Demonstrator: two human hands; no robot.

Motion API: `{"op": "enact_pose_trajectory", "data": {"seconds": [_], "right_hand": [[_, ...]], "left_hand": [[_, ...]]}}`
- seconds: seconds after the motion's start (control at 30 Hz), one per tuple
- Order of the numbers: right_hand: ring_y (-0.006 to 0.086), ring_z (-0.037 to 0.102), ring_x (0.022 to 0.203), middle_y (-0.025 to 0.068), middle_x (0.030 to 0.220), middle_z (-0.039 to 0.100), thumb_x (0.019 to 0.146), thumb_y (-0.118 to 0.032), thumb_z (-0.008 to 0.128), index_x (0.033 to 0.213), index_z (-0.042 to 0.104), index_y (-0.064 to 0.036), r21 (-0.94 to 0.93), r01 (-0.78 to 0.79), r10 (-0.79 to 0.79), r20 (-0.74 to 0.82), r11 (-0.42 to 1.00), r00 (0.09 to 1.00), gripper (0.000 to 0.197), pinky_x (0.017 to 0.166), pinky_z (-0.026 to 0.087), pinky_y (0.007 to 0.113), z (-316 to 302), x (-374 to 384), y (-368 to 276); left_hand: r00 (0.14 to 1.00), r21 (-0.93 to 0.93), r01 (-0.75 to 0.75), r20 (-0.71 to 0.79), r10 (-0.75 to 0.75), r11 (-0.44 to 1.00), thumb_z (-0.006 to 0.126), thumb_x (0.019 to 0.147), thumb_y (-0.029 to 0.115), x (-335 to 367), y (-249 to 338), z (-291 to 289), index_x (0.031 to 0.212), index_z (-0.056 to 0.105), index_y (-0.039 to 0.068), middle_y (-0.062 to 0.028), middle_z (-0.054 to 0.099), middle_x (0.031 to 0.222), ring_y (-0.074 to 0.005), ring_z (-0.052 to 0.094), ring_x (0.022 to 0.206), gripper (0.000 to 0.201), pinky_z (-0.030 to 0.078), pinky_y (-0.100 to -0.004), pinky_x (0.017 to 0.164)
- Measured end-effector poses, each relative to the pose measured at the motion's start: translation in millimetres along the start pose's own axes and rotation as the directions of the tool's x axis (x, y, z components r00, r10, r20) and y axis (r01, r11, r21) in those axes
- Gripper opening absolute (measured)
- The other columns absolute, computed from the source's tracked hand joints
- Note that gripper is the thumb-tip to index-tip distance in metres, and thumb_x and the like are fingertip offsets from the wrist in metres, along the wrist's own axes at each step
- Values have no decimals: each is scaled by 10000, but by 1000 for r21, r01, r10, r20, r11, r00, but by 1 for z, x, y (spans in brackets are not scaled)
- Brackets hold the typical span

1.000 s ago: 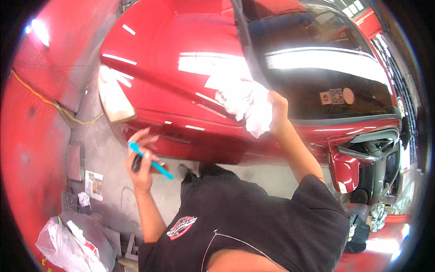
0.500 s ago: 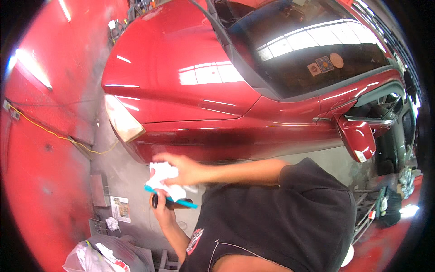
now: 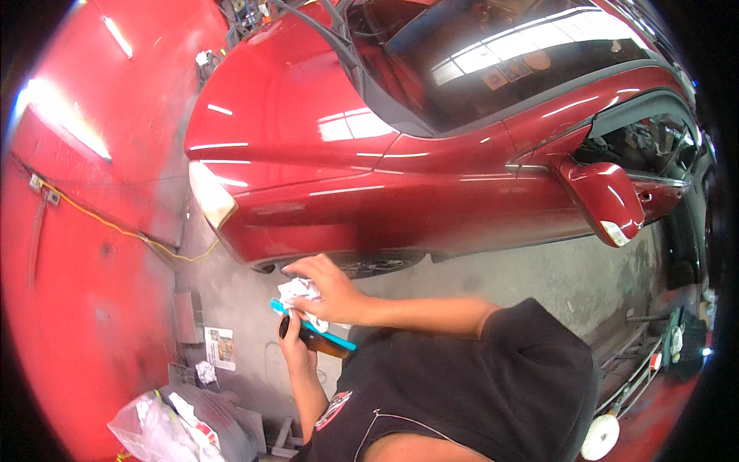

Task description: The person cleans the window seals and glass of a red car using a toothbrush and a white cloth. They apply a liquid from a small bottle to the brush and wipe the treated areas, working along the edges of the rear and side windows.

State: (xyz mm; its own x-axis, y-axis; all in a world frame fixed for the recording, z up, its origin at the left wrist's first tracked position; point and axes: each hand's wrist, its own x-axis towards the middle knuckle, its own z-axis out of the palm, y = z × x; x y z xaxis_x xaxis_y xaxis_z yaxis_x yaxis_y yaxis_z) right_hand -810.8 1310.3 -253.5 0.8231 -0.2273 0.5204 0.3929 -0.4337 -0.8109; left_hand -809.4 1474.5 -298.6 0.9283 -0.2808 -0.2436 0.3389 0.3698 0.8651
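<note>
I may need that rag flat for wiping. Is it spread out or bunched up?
Bunched up. The white rag sits crumpled in the right hand, pressed onto the teal tool that the left hand holds.

both hands (image 3: 312, 319) at a teal-edged tool (image 3: 319, 333), white rag (image 3: 300, 292), beside red car (image 3: 400, 162)

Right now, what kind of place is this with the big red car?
Probably a car repair or body shop. A red car is parked indoors on a grey concrete floor, red walls surround it, and ceiling lights reflect in the windshield.
</note>
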Motion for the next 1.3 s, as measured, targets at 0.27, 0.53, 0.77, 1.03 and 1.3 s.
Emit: {"op": "enact_pose_trajectory", "data": {"seconds": [0.27,0.53,0.77,1.03,1.3], "right_hand": [[350,621,848,169,890,647,788,-136,676,1021,602,-26,-60,-21,38,305,998,951,268,732,488,406,-34,-134,-44],[332,593,653,199,785,610,893,-73,563,1089,556,-18,46,-240,206,381,970,901,204,603,449,388,-15,-161,-50],[87,542,701,16,759,598,943,-122,540,1087,601,-8,-36,-516,426,615,856,663,193,650,452,259,39,-151,-62],[47,476,604,-6,657,543,938,-106,537,1055,595,19,2,-458,252,832,889,493,181,537,388,238,157,-143,-98],[56,460,591,1,629,534,930,-96,543,1054,603,3,19,-420,132,936,907,327,170,537,383,248,245,-149,-119]], "left_hand": [[936,163,-18,-343,74,986,595,927,205,-83,-25,7,907,619,49,5,597,829,-91,557,762,158,439,-236,650],[921,377,-65,-334,201,924,655,891,272,-119,-19,-5,781,651,6,-29,618,743,-88,574,705,287,457,-247,573],[762,654,-131,-414,497,745,776,749,231,-146,-9,-99,648,600,13,-84,575,682,-186,539,709,297,429,-319,664],[500,742,-100,-539,678,663,833,654,161,-183,27,-198,606,565,11,-93,606,760,-197,580,761,311,460,-317,698],[372,699,53,-677,636,713,848,632,202,-217,58,-261,591,569,1,-125,629,840,-201,611,755,347,475,-320,680]]}}
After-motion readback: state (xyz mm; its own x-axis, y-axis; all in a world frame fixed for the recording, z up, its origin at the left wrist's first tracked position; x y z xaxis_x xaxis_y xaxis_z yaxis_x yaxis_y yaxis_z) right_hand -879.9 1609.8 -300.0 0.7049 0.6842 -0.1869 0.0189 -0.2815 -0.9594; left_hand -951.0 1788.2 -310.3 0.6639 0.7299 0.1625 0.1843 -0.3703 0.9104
